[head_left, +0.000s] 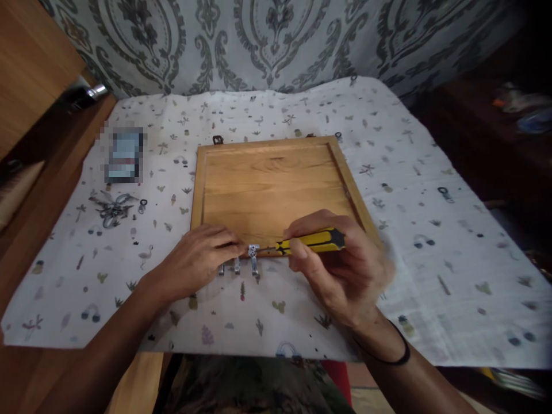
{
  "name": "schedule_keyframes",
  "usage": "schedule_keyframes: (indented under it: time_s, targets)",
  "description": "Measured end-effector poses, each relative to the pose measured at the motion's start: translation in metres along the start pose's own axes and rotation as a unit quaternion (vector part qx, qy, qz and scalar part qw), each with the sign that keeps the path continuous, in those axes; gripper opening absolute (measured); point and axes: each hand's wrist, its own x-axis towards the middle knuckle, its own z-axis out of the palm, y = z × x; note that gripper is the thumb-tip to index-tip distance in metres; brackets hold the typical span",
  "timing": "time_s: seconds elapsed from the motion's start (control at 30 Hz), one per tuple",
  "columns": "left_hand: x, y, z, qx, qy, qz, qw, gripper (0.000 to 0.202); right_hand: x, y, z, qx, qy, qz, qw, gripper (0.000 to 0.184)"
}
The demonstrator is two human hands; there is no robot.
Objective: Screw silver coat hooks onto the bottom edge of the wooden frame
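A framed wooden board (271, 187) lies flat on the cloth. Along its near edge, small silver metal hooks (237, 265) stick out towards me, partly covered by my left hand (207, 253). That hand rests on the board's near left corner, its fingers close together and the fingertips against the rightmost metal hook (253, 250). In my right hand (340, 261) is a screwdriver (313, 240) with a yellow and black handle, gripped between thumb and fingers. The shaft points left, almost level, and its tip meets the plate of that hook.
On the patterned white cloth (431, 276), a pile of loose metal hooks (112, 208) lies at the left, below a blurred phone (124, 154). Dark metal fittings (218, 140) show at the board's far edge. A patterned curtain (276, 40) hangs behind; wooden furniture (34, 63) stands left.
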Motion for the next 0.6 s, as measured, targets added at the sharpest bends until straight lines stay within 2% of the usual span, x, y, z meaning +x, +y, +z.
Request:
schedule_keyframes:
  time_s: [0.13,0.27,0.43,0.6]
  targets:
    - [0.0009,0.0003,-0.0015,0.008,0.002,0.006,1.000,0.038,-0.0032,-0.0055,-0.0019,0.012,0.051,0.000,0.999,0.011]
    - [0.0020,0.0011,-0.0035,0.014,0.014,0.008,1.000,0.035,-0.0057,-0.0043,-0.0027,-0.005,0.020,-0.037,0.999,0.013]
    - [0.0013,0.0009,-0.0010,0.008,0.028,0.007,1.000,0.032,-0.0069,-0.0027,-0.0020,-0.009,-0.014,-0.017,1.000,0.012]
    - [0.0004,0.0008,0.0011,-0.001,0.036,0.003,0.999,0.033,-0.0066,-0.0038,-0.0017,-0.003,-0.021,-0.019,1.000,0.014]
